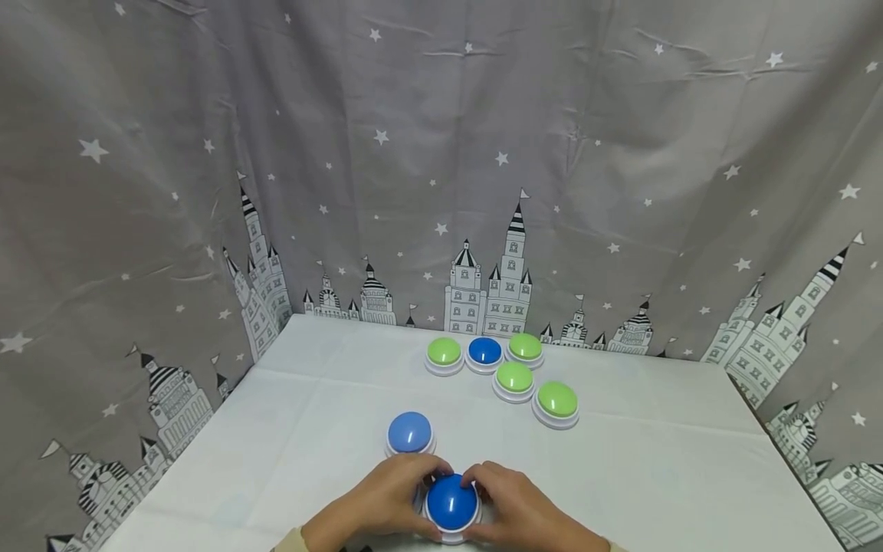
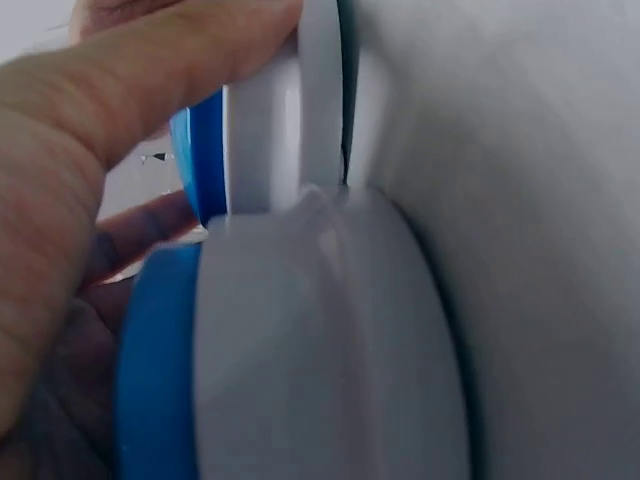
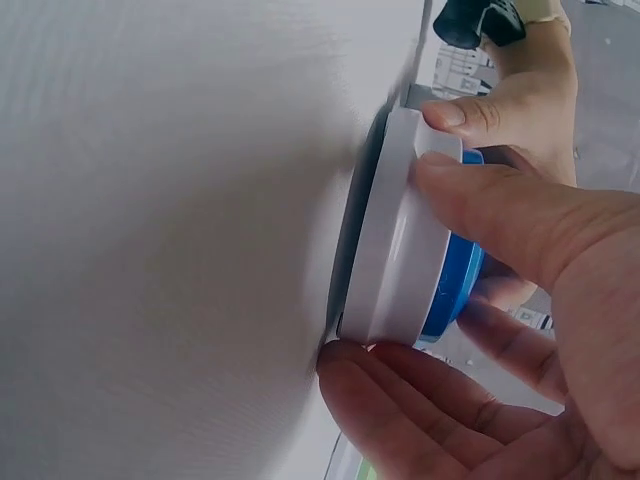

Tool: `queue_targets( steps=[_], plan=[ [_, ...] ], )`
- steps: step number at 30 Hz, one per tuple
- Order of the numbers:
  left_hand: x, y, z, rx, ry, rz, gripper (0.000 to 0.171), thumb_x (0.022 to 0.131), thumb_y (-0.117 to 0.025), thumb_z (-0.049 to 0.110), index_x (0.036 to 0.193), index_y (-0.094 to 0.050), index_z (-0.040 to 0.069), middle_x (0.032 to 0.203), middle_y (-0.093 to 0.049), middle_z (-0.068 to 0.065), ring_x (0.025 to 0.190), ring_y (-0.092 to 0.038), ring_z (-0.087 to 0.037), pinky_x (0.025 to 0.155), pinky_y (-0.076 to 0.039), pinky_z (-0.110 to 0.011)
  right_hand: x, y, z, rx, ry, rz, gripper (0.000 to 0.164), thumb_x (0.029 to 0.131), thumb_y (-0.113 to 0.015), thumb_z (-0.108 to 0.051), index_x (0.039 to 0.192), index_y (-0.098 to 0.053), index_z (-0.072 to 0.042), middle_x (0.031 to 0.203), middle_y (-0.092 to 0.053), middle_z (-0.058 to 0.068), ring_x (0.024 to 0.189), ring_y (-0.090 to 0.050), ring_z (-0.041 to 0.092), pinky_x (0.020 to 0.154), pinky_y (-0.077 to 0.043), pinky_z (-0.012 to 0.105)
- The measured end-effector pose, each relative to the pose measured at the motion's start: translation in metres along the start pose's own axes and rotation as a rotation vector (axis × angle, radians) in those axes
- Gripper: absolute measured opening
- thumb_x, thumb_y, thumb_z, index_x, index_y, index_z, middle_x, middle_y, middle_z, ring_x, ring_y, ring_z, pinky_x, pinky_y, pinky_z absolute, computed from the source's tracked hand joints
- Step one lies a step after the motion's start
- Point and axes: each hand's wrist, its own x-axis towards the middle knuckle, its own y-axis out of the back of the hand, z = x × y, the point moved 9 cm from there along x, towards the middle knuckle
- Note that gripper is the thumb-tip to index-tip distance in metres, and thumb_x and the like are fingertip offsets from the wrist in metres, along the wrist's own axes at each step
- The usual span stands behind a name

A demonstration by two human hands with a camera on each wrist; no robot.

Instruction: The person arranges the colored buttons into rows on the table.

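A dark blue push button (image 1: 451, 502) with a white round base sits at the table's near edge, between both hands. My left hand (image 1: 396, 494) holds its left side, thumb low on the base and fingers at the far rim. From the right, my right hand (image 1: 513, 506) grips it; in the right wrist view its thumb and fingertips span the white base (image 3: 395, 240). Another blue-topped button (image 2: 290, 350) stands close beside it under the left palm, mostly hidden in the head view. A lighter blue button (image 1: 410, 433) lies just beyond the left hand.
Farther back stand a green button (image 1: 444, 351), a dark blue button (image 1: 485, 351) and several more green ones, such as the nearest (image 1: 557, 400). White cloth covers the table (image 1: 310, 399). A grey curtain (image 1: 414, 153) with castles and stars surrounds it.
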Motion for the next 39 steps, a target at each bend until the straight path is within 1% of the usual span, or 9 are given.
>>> queue_targets(
  steps=[6, 17, 21, 25, 29, 32, 34, 36, 39],
  plan=[
    [0.000, 0.000, 0.001, 0.028, -0.036, -0.001, 0.070, 0.066, -0.087, 0.055, 0.125, -0.061, 0.027, 0.115, -0.063, 0.018, 0.099, -0.059, 0.001, 0.091, -0.052, -0.029, 0.000, 0.000, -0.001, -0.016, -0.008, -0.001, 0.050, 0.078, -0.083, -0.044, 0.118, -0.059, -0.027, 0.110, -0.062, -0.016, 0.092, -0.059, -0.001, 0.087, -0.052, 0.022],
    [0.001, -0.003, 0.001, 0.057, -0.040, -0.021, 0.071, 0.068, -0.083, 0.059, 0.127, -0.057, 0.028, 0.116, -0.061, 0.018, 0.099, -0.057, 0.001, 0.091, -0.052, -0.029, 0.000, -0.001, 0.003, -0.039, -0.067, -0.014, 0.056, 0.075, -0.085, -0.044, 0.121, -0.057, -0.027, 0.111, -0.061, -0.015, 0.094, -0.059, 0.001, 0.087, -0.054, 0.028],
    [0.000, -0.003, 0.003, 0.082, -0.043, -0.051, 0.076, 0.070, -0.080, 0.063, 0.131, -0.053, 0.027, 0.121, -0.059, 0.016, 0.106, -0.056, -0.001, 0.094, -0.051, -0.031, 0.000, 0.000, 0.005, -0.067, -0.056, -0.027, 0.058, 0.076, -0.084, -0.046, 0.123, -0.056, -0.028, 0.109, -0.060, -0.017, 0.093, -0.057, 0.001, 0.088, -0.053, 0.027],
    [0.003, -0.001, 0.009, 0.095, -0.081, -0.072, 0.081, 0.072, -0.074, 0.070, 0.134, -0.052, 0.023, 0.124, -0.057, 0.015, 0.110, -0.054, -0.002, 0.095, -0.050, -0.032, -0.001, 0.006, 0.009, -0.086, -0.030, -0.061, 0.059, 0.075, -0.084, -0.047, 0.123, -0.056, -0.030, 0.105, -0.058, -0.019, 0.093, -0.055, 0.000, 0.088, -0.052, 0.027],
    [0.014, 0.002, 0.021, 0.079, -0.118, -0.079, 0.073, 0.079, -0.070, 0.067, 0.134, -0.053, 0.022, 0.125, -0.058, 0.012, 0.110, -0.055, -0.004, 0.091, -0.051, -0.030, -0.002, 0.021, 0.018, -0.085, 0.002, -0.078, 0.055, 0.077, -0.082, -0.048, 0.122, -0.058, -0.026, 0.102, -0.060, -0.017, 0.091, -0.056, 0.002, 0.083, -0.052, 0.026],
    [0.027, 0.005, 0.031, 0.049, -0.134, -0.089, 0.065, 0.084, -0.069, 0.061, 0.133, -0.054, 0.021, 0.126, -0.060, 0.007, 0.110, -0.057, -0.008, 0.088, -0.052, -0.029, -0.001, 0.035, 0.026, -0.090, 0.015, -0.060, 0.051, 0.081, -0.079, -0.049, 0.120, -0.060, -0.021, 0.100, -0.061, -0.013, 0.090, -0.057, 0.005, 0.080, -0.052, 0.027],
    [0.037, 0.006, 0.038, 0.025, -0.148, -0.092, 0.061, 0.087, -0.068, 0.057, 0.133, -0.055, 0.019, 0.126, -0.061, 0.004, 0.110, -0.058, -0.011, 0.087, -0.052, -0.028, -0.001, 0.046, 0.033, -0.096, 0.001, -0.037, 0.048, 0.083, -0.078, -0.047, 0.118, -0.061, -0.019, 0.097, -0.062, -0.011, 0.087, -0.058, 0.006, 0.077, -0.052, 0.027],
    [0.051, 0.007, 0.040, 0.007, -0.131, -0.088, 0.057, 0.089, -0.069, 0.052, 0.132, -0.056, 0.018, 0.126, -0.061, 0.003, 0.109, -0.059, -0.011, 0.086, -0.052, -0.027, 0.000, 0.058, 0.040, -0.118, -0.014, 0.000, 0.045, 0.084, -0.077, -0.043, 0.117, -0.062, -0.016, 0.092, -0.062, -0.010, 0.083, -0.058, 0.008, 0.073, -0.052, 0.028],
    [0.073, 0.007, 0.039, -0.017, -0.090, -0.060, 0.052, 0.089, -0.071, 0.045, 0.131, -0.058, 0.017, 0.125, -0.062, 0.001, 0.106, -0.059, -0.011, 0.085, -0.052, -0.027, 0.001, 0.078, 0.050, -0.163, -0.045, 0.071, 0.040, 0.086, -0.077, -0.036, 0.115, -0.063, -0.012, 0.085, -0.059, -0.009, 0.075, -0.056, 0.009, 0.066, -0.049, 0.027]
  ],
)
